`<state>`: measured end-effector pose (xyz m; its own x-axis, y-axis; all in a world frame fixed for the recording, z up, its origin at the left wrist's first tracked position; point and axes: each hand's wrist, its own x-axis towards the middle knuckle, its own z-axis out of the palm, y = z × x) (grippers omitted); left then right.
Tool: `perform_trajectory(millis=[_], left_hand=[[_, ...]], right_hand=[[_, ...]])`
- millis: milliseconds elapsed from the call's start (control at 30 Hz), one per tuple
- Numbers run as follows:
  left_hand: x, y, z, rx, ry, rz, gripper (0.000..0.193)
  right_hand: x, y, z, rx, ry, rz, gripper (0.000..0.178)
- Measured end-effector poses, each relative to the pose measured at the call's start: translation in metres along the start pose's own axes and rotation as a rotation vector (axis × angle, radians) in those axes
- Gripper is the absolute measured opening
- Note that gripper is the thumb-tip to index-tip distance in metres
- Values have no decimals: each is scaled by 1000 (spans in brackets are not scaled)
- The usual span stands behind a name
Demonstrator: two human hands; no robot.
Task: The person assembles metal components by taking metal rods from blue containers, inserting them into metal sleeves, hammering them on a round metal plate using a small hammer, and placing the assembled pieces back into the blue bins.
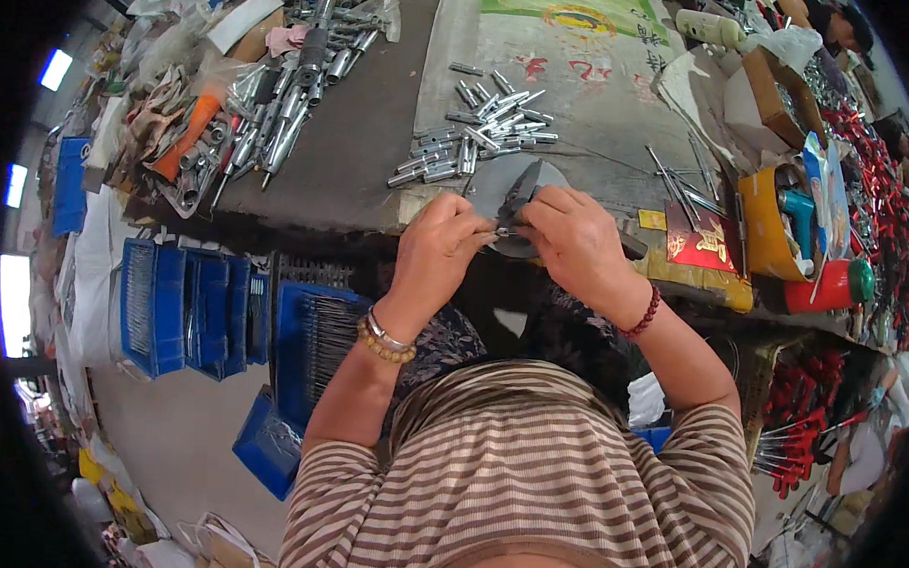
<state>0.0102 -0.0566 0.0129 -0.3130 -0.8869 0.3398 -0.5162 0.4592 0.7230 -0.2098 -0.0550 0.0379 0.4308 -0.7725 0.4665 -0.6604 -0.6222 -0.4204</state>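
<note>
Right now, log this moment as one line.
left hand: pinches small metal part | right hand: grips same part | behind: metal rods on workbench

shiny metal pins (pixel 477 137), blue plastic crates (pixel 188 310)

A grey workbench (pixel 349 150) fills the space beyond the grip, part of it covered by a printed sack cloth (pixel 572 78). Left of and below the grip, blue plastic crates (pixel 188 310) stand on a pale concrete floor (pixel 169 424). Far to the left, bright windows (pixel 13 299) let in daylight along the dim wall.
</note>
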Motion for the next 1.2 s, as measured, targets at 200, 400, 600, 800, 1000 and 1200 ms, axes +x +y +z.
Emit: perform_trajectory(millis=[200,400,600,800,1000,1200], left_hand=[[7,-5,0,52,16,44,12],[4,-13,-6,159,53,171,8],[-4,-15,6,135,58,153,11],[-7,-7,5,54,65,145,11],[-6,-2,8,25,24,91,12],[-4,-21,5,153,23,172,11]], right_hand=[[9,0,5,-48,-32,-16,11],[22,-14,-2,-138,-90,-115,9],[19,-31,-3,-342,-212,-143,10],[5,-17,-1,-224,-89,-91,9],[-17,7,-31,-283,-27,125,23],[-23,11,-35,-108,-12,233,28]])
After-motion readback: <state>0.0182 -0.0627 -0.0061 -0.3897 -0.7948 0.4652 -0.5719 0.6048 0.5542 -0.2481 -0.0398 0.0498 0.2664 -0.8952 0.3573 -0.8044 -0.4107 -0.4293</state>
